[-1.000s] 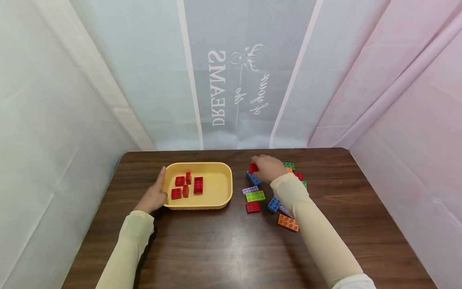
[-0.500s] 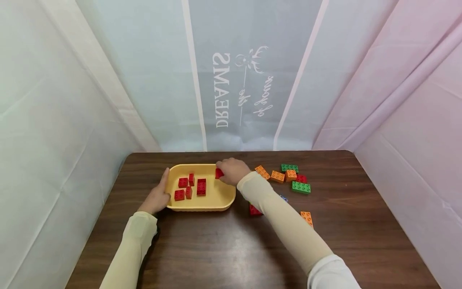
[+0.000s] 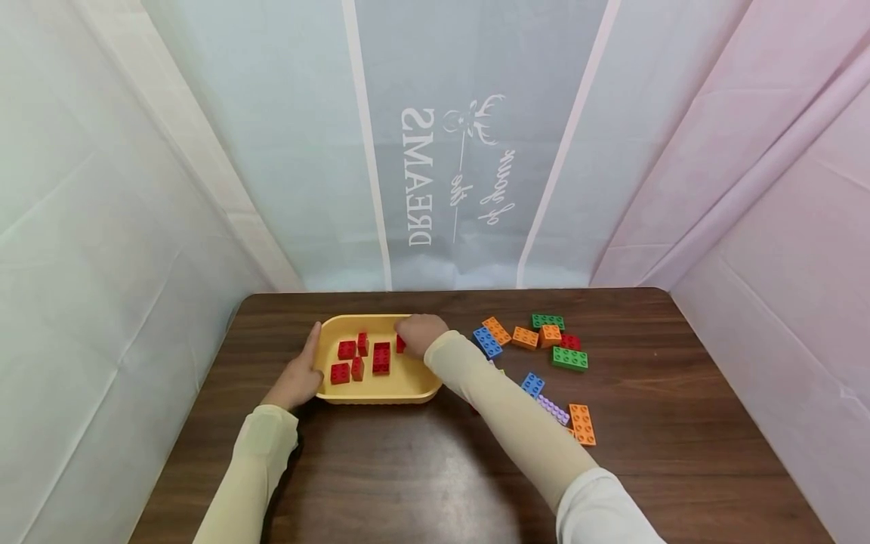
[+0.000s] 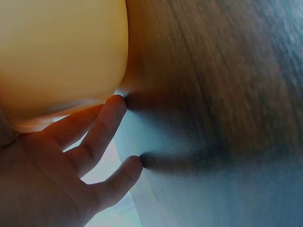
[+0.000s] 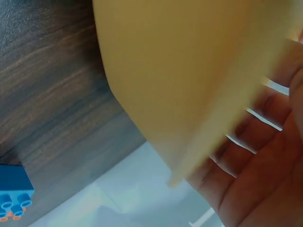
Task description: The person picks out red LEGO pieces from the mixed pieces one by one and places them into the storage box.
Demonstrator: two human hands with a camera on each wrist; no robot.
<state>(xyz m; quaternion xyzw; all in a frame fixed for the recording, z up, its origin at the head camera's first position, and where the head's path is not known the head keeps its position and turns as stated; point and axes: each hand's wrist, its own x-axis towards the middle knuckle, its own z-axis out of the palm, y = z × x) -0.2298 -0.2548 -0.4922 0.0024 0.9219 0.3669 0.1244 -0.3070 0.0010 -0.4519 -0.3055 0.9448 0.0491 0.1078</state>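
My left hand (image 3: 295, 378) rests against the left end of a yellow tray (image 3: 381, 397). In the left wrist view its fingers (image 4: 106, 120) lie fairly straight by the tray's outer wall (image 4: 61, 52), tips down at the table. My right hand (image 3: 420, 334) reaches over the tray's right part and pinches a red brick (image 3: 399, 344), mostly hidden by the fingers. Several red bricks, such as a long one (image 3: 381, 359) and a small one (image 3: 340, 373), lie in the tray's left half. In the right wrist view the tray wall (image 5: 170, 61) hides the fingertips.
Right of the tray lie loose bricks: blue (image 3: 487, 342), orange (image 3: 525, 338), green (image 3: 569, 358), red (image 3: 571, 342) and purple (image 3: 553, 410). My right forearm covers some of them. A pale printed cloth (image 3: 448, 151) stands behind the dark wood table (image 3: 408, 468).
My right hand has carried a red brick from the loose bricks leftward into the tray's right part. The left hand keeps its place at the tray; the view has shifted slightly.
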